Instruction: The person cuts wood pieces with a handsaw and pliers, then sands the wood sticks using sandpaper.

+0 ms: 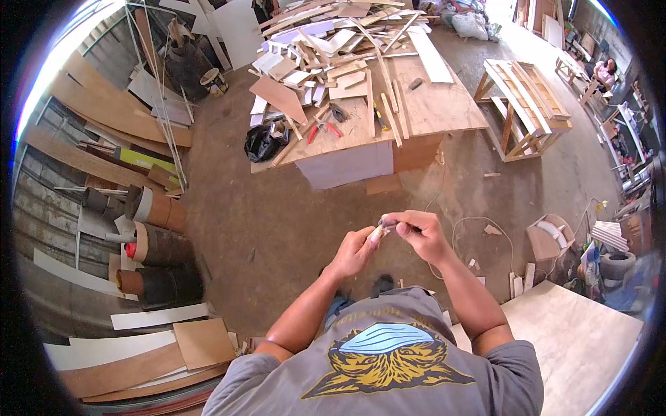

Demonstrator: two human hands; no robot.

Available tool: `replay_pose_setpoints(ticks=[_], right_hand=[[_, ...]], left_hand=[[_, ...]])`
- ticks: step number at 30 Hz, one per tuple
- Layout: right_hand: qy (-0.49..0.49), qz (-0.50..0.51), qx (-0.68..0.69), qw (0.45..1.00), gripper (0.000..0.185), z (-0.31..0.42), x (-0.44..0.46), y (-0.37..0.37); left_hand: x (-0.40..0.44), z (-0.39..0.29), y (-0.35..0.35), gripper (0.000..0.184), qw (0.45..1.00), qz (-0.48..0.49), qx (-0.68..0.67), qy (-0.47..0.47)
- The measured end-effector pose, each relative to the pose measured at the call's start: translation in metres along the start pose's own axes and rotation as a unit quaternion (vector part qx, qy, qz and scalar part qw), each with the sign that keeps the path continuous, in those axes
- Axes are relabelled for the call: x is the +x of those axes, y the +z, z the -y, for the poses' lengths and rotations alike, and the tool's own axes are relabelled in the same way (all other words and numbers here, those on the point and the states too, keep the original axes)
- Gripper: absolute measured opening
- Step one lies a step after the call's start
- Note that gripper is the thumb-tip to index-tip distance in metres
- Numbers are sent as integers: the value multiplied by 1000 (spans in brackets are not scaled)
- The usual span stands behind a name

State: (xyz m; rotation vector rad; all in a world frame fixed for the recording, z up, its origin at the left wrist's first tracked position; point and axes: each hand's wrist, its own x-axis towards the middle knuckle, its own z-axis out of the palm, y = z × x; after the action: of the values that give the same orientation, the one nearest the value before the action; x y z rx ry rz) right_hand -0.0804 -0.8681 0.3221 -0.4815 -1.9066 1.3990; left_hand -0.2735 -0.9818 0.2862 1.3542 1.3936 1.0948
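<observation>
Both hands meet in front of my chest, above the brown floor. My left hand (355,251) has its fingers closed round a small pale object (378,234), too small to make out. The fingertips of my right hand (418,232) are pinched together at the upper end of that object, where something small and dark shows. A light blue face mask (396,338) lies against the front of the grey shirt, below the hands.
Ahead stands a wooden worktable (444,125) piled with wood offcuts, with red-handled pliers (323,129) and a black bag (267,142). A wooden frame (527,97) stands right. Boards lean left. A cable (512,244) lies on the floor. A person (605,74) sits far right.
</observation>
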Motion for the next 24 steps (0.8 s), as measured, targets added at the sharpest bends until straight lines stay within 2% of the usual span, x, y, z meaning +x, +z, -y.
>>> replay_pose_setpoints(ticks=[1,5,6,9,10,13,14,17,21,22,24], right_hand=[[-23,28,-9,999,21,7,1,-2],[51,-22,-103,993,21,-15,3,-7],[39,-53,3,998,20,-11,2,-1],[7,7,4,1000,19,7,-1,1],[38,-5,-8,999,19,3,-2,4],[25,-48,-63,997,21,-14,2,1],[75,-60,27,995,21,-13,-3,3],[-12,5,-2,1000,21,14,-4,4],[-13,-53,-99,994,21,-7,3,-2],[-13,-59,-65,996,20,-3,1,-1],[-5,-18,-43,999,19,8,-3,0]], left_hand=[[1,-2,0,50,1000,2,5,7],[3,-2,4,54,1000,4,-8,16],[3,-3,3,54,1000,4,-8,14],[-1,-9,3,55,1000,12,-16,-3],[1,-11,3,56,1000,18,-19,-7],[3,-8,3,55,1000,16,-12,7],[5,-8,1,54,1000,18,0,7],[5,-8,2,52,1000,18,15,3],[1,-9,8,52,1000,11,-10,-14],[0,-10,8,51,1000,12,-16,-21],[0,-2,6,50,1000,11,7,24]])
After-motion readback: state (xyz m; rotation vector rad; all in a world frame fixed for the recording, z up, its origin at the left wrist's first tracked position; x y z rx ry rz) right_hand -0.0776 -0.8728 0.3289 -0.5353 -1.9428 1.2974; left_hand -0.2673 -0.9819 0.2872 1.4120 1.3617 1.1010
